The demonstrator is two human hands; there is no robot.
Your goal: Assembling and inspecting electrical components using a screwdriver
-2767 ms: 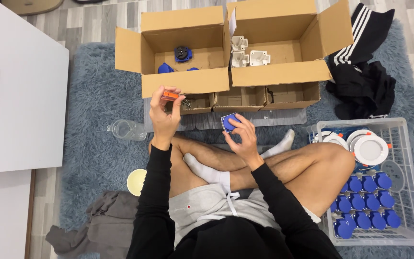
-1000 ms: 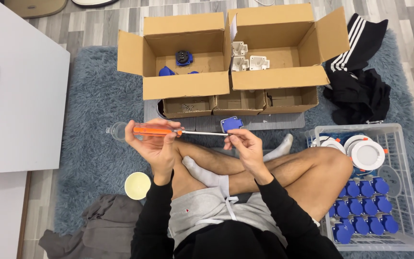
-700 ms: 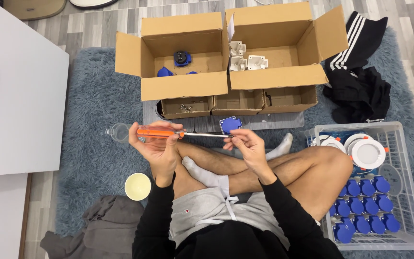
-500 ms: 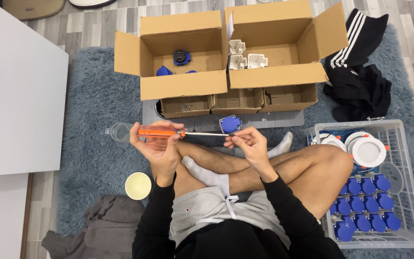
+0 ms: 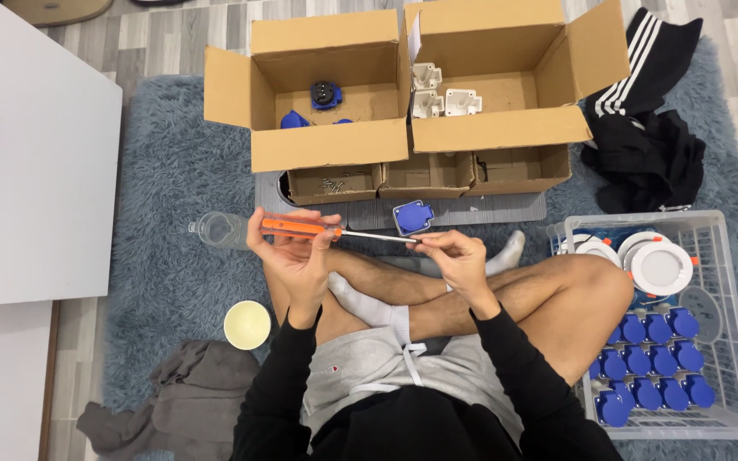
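My left hand [image 5: 294, 256] grips the orange handle of a screwdriver [image 5: 301, 229], held level with its metal shaft pointing right. My right hand [image 5: 459, 256] pinches something small at the shaft's tip; what it is cannot be made out. A blue square socket part [image 5: 412, 217] lies on the grey mat [image 5: 506, 207] just beyond the tip. I sit cross-legged on a shaggy blue-grey rug [image 5: 172, 282].
Two open cardboard boxes [image 5: 335, 145] [image 5: 506, 128] stand ahead, one with blue parts, one with white parts, with low trays under them. A clear crate [image 5: 728, 341] at right holds several blue parts and white round fittings. A clear bottle [image 5: 219, 229], a cup [image 5: 247, 324], grey cloth [image 5: 181, 401], black clothing [image 5: 647, 154] and a white cabinet [image 5: 27, 171] surround me.
The left hand lowered the screwdriver from upright near the boxes to level over my legs. The right hand put down the blue part and went to the shaft's tip.
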